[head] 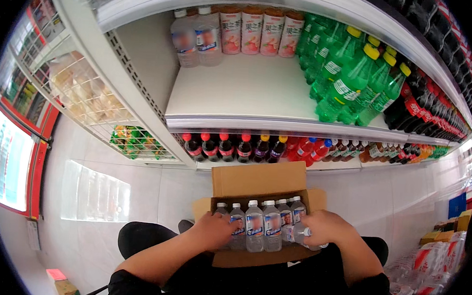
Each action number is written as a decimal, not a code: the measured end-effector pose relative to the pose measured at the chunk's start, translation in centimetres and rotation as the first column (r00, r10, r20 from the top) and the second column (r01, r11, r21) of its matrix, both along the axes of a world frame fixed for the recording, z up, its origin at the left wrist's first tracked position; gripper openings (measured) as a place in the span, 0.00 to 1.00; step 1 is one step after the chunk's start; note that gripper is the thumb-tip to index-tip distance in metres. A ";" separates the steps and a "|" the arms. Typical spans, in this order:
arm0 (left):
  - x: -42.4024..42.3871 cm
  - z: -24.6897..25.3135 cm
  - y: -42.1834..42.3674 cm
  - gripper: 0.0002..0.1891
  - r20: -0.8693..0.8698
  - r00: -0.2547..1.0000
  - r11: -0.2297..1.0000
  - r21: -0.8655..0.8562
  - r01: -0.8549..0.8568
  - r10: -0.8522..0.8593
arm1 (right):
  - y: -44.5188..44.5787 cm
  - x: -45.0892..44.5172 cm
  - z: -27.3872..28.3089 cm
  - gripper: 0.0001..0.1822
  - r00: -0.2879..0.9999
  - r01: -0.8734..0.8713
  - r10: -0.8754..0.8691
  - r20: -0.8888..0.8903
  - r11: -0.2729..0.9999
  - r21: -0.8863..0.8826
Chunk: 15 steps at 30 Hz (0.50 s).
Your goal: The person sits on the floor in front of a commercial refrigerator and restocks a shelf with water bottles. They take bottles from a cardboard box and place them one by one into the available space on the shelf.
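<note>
An open cardboard box [259, 180] stands in front of me, holding several clear plastic bottles with white caps and blue-and-white labels. My left hand [218, 230] is at the box's left side, its fingers around the upper part of a clear bottle [237, 236]. At the right side my right hand [324, 227] grips a tilted clear bottle [301, 234] near its cap. Between my hands two clear bottles stand upright side by side, one of them a labelled bottle [272, 229]. Two similar large bottles [208, 42] stand at the left back of the shelf.
Beyond the box is a white shelf [239, 87] with peach drink bottles [251, 32], green soda bottles [345, 89] and cola bottles [418, 109]. A lower shelf holds small cola bottles [225, 149]. A wire rack [90, 96] is at left; wrapped packs [426, 261] lie at right.
</note>
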<state>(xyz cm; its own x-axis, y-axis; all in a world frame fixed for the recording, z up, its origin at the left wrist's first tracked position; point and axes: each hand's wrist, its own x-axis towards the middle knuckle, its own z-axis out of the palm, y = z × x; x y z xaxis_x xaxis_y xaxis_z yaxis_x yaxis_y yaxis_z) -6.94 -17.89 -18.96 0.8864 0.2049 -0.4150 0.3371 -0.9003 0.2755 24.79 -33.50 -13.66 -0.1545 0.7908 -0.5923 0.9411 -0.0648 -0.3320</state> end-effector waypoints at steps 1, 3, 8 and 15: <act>-0.2 0.5 -0.1 0.23 0.021 1.000 1.000 0.010 0.003 -0.003 | 0.0 0.4 0.5 0.22 0.999 0.029 -0.027 -0.031 0.997 0.066; -0.5 1.3 0.0 0.23 0.069 0.997 0.999 0.029 0.019 -0.021 | -0.2 1.0 2.4 0.21 0.992 0.102 -0.085 -0.094 0.977 0.189; 0.0 1.7 -0.6 0.27 0.077 0.997 0.999 0.024 0.030 -0.032 | -0.1 2.7 6.1 0.19 0.961 0.275 -0.248 -0.119 0.854 0.442; 0.4 0.4 0.0 0.27 0.033 0.996 0.996 -0.010 0.087 -0.087 | 8.6 1.1 15.1 0.15 0.971 0.236 -0.100 -0.218 0.552 0.800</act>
